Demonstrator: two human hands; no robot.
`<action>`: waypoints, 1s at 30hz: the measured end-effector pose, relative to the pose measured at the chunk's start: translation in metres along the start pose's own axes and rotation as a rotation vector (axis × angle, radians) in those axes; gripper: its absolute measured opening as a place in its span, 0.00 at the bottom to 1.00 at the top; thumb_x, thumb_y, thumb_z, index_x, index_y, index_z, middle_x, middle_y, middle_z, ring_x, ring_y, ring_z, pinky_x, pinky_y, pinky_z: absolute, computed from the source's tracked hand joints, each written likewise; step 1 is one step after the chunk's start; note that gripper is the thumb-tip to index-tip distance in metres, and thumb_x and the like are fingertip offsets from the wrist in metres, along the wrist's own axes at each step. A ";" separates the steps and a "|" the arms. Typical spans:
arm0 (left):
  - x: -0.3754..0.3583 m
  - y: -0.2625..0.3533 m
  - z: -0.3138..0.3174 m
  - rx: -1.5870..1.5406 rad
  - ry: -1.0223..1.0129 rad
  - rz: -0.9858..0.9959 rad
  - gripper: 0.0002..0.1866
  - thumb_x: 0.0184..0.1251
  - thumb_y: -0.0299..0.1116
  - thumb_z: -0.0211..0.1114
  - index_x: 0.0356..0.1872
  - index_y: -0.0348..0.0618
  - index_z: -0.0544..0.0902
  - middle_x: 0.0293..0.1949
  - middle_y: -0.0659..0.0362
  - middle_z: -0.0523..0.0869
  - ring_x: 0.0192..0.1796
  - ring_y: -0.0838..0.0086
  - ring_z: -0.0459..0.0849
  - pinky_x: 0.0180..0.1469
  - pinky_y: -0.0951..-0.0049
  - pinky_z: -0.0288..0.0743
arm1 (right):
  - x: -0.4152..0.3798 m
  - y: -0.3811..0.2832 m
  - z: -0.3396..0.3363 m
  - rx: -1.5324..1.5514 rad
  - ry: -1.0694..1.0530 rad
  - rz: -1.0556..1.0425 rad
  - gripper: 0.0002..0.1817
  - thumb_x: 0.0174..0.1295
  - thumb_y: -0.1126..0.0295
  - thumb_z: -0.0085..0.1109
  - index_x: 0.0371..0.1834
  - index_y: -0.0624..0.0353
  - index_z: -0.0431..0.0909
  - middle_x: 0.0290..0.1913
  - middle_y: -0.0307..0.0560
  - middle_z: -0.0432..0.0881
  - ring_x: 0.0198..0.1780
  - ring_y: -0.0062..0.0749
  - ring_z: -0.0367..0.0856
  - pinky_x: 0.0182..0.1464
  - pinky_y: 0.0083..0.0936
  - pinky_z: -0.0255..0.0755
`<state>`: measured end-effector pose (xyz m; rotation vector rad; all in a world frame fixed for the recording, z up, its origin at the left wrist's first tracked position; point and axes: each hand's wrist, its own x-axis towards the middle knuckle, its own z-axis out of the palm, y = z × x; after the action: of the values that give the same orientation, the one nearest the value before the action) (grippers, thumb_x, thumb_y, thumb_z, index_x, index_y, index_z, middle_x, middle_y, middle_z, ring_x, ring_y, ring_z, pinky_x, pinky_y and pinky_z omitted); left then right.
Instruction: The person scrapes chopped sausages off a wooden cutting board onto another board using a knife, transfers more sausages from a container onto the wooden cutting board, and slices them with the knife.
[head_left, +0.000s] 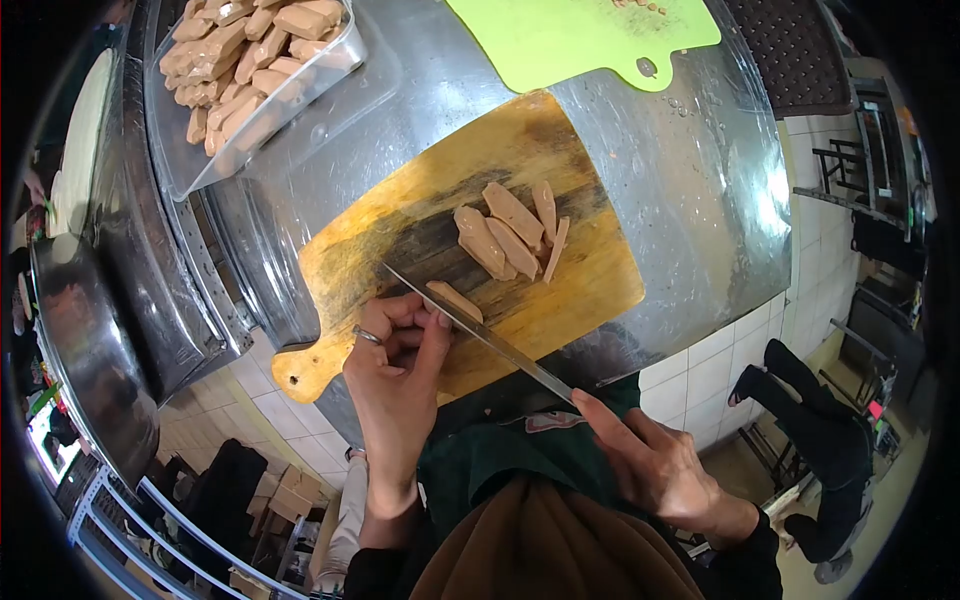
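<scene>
A long knife [500, 348] lies slantwise across the wooden cutting board [590, 290], its tip toward the upper left. My right hand [655, 460] is closed around its handle, which the fingers hide, with the index finger stretched along it. At the near side of the blade, my left hand [395, 350] has its fingers curled and its thumb close to the metal; whatever they hold is hidden. One tan slice [456, 300] rests just beyond the blade. Several tan, sausage-like pieces [513, 213] form a loose group farther up the board.
A clear plastic tub [290, 108] heaped with tan pieces stands at the upper left. A green cutting board [560, 45] with small crumbs lies at the top of the metal table [715, 190]. On the right, a person in dark clothes [815, 430] is near the tiled floor.
</scene>
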<state>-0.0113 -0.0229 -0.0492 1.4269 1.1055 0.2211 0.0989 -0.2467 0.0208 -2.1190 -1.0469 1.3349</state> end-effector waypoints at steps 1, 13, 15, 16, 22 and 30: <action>0.000 -0.001 0.000 0.004 -0.002 0.002 0.07 0.71 0.23 0.67 0.46 0.36 0.80 0.35 0.64 0.83 0.37 0.85 0.80 0.41 0.85 0.75 | 0.001 0.000 0.000 0.009 -0.008 0.000 0.48 0.59 0.79 0.62 0.83 0.38 0.51 0.30 0.48 0.69 0.25 0.44 0.77 0.24 0.41 0.75; -0.002 -0.006 0.001 0.000 0.023 -0.006 0.09 0.70 0.25 0.69 0.47 0.38 0.81 0.35 0.64 0.83 0.37 0.85 0.81 0.39 0.85 0.75 | 0.045 -0.006 0.010 -0.025 0.057 -0.051 0.46 0.61 0.81 0.60 0.82 0.40 0.54 0.29 0.48 0.71 0.28 0.46 0.78 0.29 0.41 0.77; -0.001 -0.004 0.000 -0.008 0.007 -0.035 0.09 0.70 0.25 0.69 0.48 0.38 0.81 0.36 0.64 0.83 0.37 0.85 0.81 0.39 0.85 0.75 | 0.037 0.003 0.018 0.028 0.106 -0.063 0.44 0.62 0.81 0.60 0.81 0.40 0.56 0.29 0.48 0.72 0.26 0.46 0.78 0.28 0.42 0.76; -0.001 -0.004 -0.001 -0.013 0.001 -0.052 0.10 0.70 0.26 0.69 0.48 0.38 0.81 0.36 0.64 0.83 0.37 0.85 0.81 0.39 0.85 0.75 | 0.039 0.005 0.021 0.047 0.131 -0.073 0.43 0.62 0.81 0.60 0.81 0.40 0.57 0.29 0.48 0.72 0.26 0.46 0.78 0.28 0.42 0.76; 0.000 -0.009 -0.001 -0.020 0.003 0.015 0.10 0.70 0.27 0.70 0.48 0.37 0.82 0.35 0.63 0.84 0.35 0.84 0.81 0.38 0.84 0.75 | 0.059 -0.004 0.024 0.052 0.192 -0.108 0.39 0.63 0.82 0.60 0.79 0.44 0.62 0.28 0.49 0.73 0.26 0.47 0.78 0.29 0.41 0.77; -0.002 -0.013 -0.001 -0.006 0.016 0.070 0.10 0.71 0.26 0.68 0.49 0.35 0.82 0.35 0.60 0.84 0.35 0.81 0.82 0.38 0.80 0.77 | 0.031 0.007 0.025 -0.058 0.281 -0.132 0.36 0.65 0.81 0.58 0.78 0.47 0.64 0.28 0.52 0.74 0.25 0.48 0.77 0.28 0.41 0.76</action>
<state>-0.0191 -0.0265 -0.0597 1.4623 1.0680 0.2854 0.0868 -0.2285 -0.0130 -2.1597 -1.0946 0.9238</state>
